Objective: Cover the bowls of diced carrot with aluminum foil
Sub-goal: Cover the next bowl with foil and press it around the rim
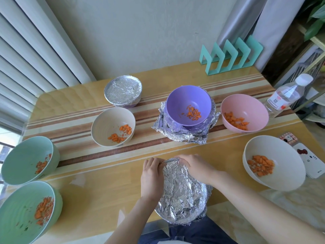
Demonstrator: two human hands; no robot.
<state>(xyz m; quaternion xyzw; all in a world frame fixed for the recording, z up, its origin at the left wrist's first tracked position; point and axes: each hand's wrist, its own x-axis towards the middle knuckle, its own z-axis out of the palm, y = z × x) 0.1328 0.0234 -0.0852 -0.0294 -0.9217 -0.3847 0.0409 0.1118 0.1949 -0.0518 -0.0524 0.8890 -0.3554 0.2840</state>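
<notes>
Foil-covered bowl [182, 194] sits centre at the near desk [105, 191] edge. Left hand [152, 173] and right hand [195, 166] curl over its far rim, pinching foil down, evidently to seal it. Purple bowl [189, 104] beyond stands uncovered on spare foil [184, 136].

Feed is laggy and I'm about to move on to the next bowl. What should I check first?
1. Near bowl top fully foiled: ok.
2. Foil tucked under its rim all round: cannot tell, near side hidden.
3. Left hand and right hand cupped round its far rim: ok.
4. Foil stack free to take: not ok, purple bowl sits on it.
5. Far covered bowl foil over rim: ok.
</notes>
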